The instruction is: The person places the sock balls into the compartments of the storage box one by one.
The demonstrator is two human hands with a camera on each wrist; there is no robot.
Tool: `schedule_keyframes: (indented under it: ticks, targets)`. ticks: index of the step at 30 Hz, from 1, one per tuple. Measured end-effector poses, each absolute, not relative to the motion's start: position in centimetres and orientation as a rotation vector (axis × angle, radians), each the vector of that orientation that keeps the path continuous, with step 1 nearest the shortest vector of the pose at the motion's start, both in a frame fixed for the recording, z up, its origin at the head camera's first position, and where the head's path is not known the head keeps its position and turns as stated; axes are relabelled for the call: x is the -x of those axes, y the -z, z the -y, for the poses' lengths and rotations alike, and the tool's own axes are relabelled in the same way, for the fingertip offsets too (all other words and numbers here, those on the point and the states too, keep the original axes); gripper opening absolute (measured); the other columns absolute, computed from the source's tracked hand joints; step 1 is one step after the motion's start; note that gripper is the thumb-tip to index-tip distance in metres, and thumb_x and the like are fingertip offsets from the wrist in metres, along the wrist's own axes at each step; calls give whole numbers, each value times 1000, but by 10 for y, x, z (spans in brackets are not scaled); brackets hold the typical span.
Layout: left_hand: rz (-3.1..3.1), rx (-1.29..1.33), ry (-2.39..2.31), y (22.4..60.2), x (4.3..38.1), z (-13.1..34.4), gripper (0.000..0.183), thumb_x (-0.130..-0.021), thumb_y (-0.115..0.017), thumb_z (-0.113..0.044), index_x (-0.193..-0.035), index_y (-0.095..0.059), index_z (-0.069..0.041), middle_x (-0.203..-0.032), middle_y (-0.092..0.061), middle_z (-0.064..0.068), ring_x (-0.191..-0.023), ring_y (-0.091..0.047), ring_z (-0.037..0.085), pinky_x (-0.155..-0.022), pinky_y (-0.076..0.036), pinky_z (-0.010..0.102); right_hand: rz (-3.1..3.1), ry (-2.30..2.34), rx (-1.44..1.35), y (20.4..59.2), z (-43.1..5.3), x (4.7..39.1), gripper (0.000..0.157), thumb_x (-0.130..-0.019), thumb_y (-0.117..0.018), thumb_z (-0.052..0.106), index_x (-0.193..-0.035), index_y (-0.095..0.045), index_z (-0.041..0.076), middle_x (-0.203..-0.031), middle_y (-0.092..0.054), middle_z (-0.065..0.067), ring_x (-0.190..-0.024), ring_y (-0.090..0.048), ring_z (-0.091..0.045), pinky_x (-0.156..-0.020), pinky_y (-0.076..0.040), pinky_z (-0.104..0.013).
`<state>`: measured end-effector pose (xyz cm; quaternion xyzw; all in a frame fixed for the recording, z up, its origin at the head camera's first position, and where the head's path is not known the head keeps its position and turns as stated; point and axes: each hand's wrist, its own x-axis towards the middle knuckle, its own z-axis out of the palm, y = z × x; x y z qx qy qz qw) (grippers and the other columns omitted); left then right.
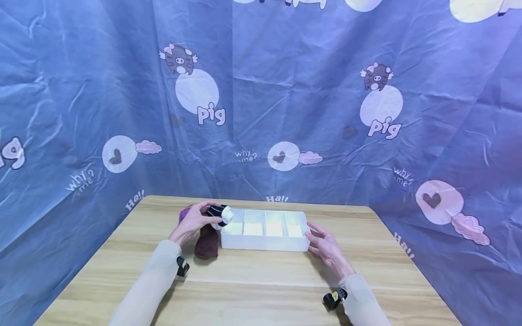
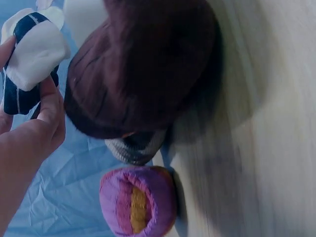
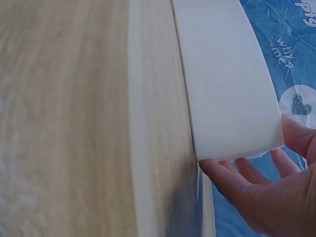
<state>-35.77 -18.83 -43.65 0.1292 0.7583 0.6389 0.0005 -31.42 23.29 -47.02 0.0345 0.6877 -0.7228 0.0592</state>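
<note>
My left hand (image 1: 195, 222) holds a rolled pair of socks (image 1: 226, 215), dark navy with thin white stripes and a white part, between thumb and fingers. It is lifted over the left end of a white box (image 1: 265, 243) with several compartments in a row. At the box's right end my right hand (image 1: 326, 246) grips it, thumb at the rim and fingers along the end wall (image 3: 232, 108). Below the left hand lies a dark brown sock bundle (image 1: 206, 245). The left wrist view shows a purple, pink and mustard sock roll (image 2: 138, 202) and a grey-and-black bundle (image 2: 136, 148) beyond the brown one.
The box and sock bundles stand on a light wood-grain table (image 1: 261, 290). A blue curtain (image 1: 253, 113) with pig prints hangs right behind the table's far edge and along both sides.
</note>
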Motion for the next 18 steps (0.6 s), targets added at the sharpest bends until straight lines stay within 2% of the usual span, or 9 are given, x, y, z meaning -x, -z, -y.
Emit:
schedule_keyframes:
  ticks: [5, 14, 18]
  targets:
    - [-2398, -434, -1997, 442, 364, 177, 52, -75, -81, -1, -123, -59, 2, -112, -68, 18, -92, -63, 12, -75, -53, 22, -2087, 2181, -101, 470, -233, 313, 58, -98, -56, 7, -151, -34, 8, -152, -33, -27, -118, -57, -28, -104, -47, -45]
    - [-2380, -471, -1992, 435, 365, 166, 53, -76, -80, -3, -124, -59, 0, -112, -67, 19, -92, -62, 15, -73, -52, 22, -2104, 2189, -96, 472, -231, 317, 58, -97, -58, 9, -151, -35, 5, -150, -33, -31, -113, -58, -23, -101, -49, -44]
    - [-2506, -486, -1867, 431, 368, 162, 48, -75, -82, -6, -119, -63, -3, -107, -68, 17, -88, -62, 16, -71, -50, 23, -2080, 2194, -77, 469, -232, 316, 59, -98, -56, 8, -152, -33, 6, -150, -33, -29, -111, -59, -22, -103, -48, -44]
